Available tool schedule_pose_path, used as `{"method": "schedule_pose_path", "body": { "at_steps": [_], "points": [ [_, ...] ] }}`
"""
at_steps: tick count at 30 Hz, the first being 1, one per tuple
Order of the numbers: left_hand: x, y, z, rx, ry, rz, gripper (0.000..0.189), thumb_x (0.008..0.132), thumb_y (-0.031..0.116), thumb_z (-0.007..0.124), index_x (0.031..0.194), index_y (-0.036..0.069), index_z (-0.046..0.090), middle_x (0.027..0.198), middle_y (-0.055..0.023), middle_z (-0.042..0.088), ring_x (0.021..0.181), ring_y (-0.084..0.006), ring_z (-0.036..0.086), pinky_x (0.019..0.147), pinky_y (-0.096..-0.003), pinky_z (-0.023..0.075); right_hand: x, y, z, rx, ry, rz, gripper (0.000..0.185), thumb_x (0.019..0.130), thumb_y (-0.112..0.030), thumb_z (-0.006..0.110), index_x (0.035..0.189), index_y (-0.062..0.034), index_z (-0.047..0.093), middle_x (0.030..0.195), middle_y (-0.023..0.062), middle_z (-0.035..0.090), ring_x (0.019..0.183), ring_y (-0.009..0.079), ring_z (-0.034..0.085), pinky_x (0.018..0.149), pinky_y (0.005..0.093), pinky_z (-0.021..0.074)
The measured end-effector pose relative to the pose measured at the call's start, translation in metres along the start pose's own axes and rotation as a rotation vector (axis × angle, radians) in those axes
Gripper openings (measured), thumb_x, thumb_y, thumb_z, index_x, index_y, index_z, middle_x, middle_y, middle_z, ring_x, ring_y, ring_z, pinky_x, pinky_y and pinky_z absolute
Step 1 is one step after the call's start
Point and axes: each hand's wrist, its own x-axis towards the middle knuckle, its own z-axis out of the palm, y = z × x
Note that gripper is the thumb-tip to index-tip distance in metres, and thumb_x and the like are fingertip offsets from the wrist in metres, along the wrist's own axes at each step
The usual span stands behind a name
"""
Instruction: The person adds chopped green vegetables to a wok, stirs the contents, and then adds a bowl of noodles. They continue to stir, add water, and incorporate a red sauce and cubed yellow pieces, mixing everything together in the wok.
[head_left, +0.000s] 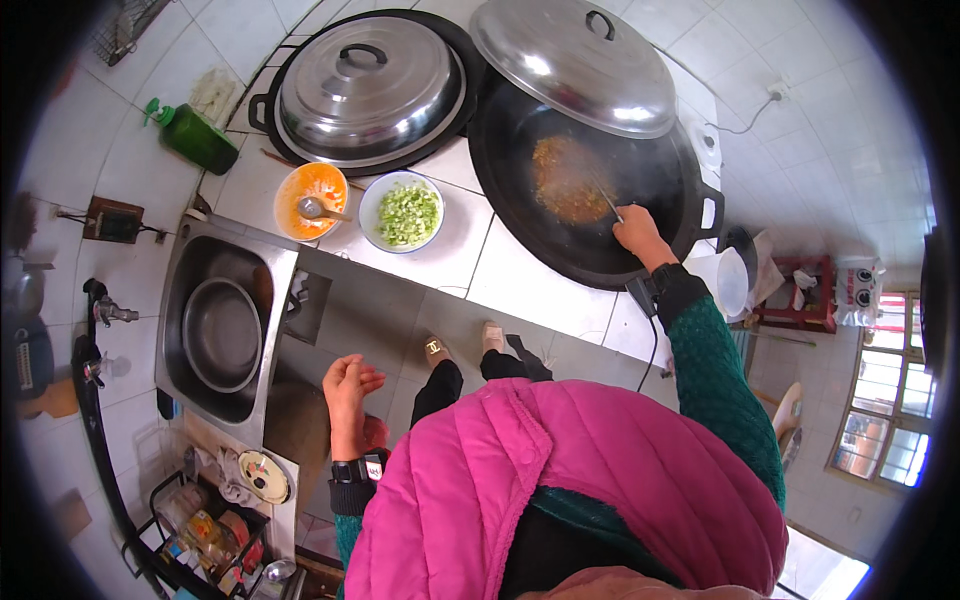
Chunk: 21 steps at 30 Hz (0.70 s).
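My right hand (642, 234) grips the handle of a thin metal utensil (607, 198) over a big black wok (517, 232). The utensil's far end is lost in steam and in the browned, crumbly food (564, 176) at the bottom of the wok. A domed metal lid (577, 67) rests tilted across the wok's far rim. Holding nothing, my left hand (349, 394) hangs in the air before the counter with its fingers loosely bent. Closest to it on the counter are a bowl of chopped green vegetable (409, 215) and an orange-smeared bowl (289, 199) with a ladle (313, 208) inside.
A second wok (259, 112) stands to the left under a metal lid (367, 90). At left, a steel sink (174, 330) holds a metal basin (223, 334). A green pump bottle (196, 140) is behind it. A white plastic container (726, 281) sits beside my right forearm.
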Motion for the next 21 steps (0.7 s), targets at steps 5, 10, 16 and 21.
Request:
{"method": "schedule_pose_path", "body": {
  "at_steps": [5,10,16,21],
  "points": [
    [-0.002,0.006,0.001,0.013,0.019,0.014,0.028,0.098,0.020,0.058,0.112,-0.005,0.057,0.090,-0.0158,0.065,0.074,-0.0269,0.071,0.067,-0.0344,0.0599,0.030,-0.007,0.011,0.041,0.013,0.041,0.024,0.078,-0.016,0.062,0.094,-0.0031,0.074,0.095,0.0262,0.068,0.095,0.0450,0.065,0.087,0.0523,0.0510],
    [-0.006,0.007,-0.002,0.016,0.037,0.010,0.027,0.099,0.015,0.053,0.114,-0.007,0.057,0.093,-0.0181,0.065,0.074,-0.0263,0.070,0.068,-0.0342,0.0596,0.037,-0.014,0.001,0.004,0.003,0.009,0.024,0.076,-0.017,0.065,0.092,-0.0012,0.073,0.092,0.0264,0.068,0.092,0.0450,0.065,0.085,0.0519,0.0508],
    [-0.010,-0.002,-0.013,0.001,0.053,0.017,0.031,0.097,0.021,0.059,0.112,-0.006,0.056,0.090,-0.0171,0.064,0.074,-0.0279,0.071,0.066,-0.0347,0.0599,-0.024,0.004,-0.024,-0.031,-0.114,0.044,0.021,0.075,-0.012,0.064,0.089,-0.0001,0.073,0.092,0.0264,0.068,0.094,0.0439,0.065,0.088,0.0503,0.0512],
    [-0.007,-0.003,-0.011,0.000,0.033,0.017,0.030,0.097,0.021,0.060,0.111,-0.006,0.057,0.090,-0.0168,0.065,0.073,-0.0280,0.071,0.065,-0.0348,0.0595,-0.023,0.006,-0.009,-0.006,-0.014,0.096,0.022,0.074,-0.010,0.062,0.091,0.0006,0.071,0.098,0.0273,0.067,0.099,0.0436,0.064,0.090,0.0503,0.0499]
  ]
}}
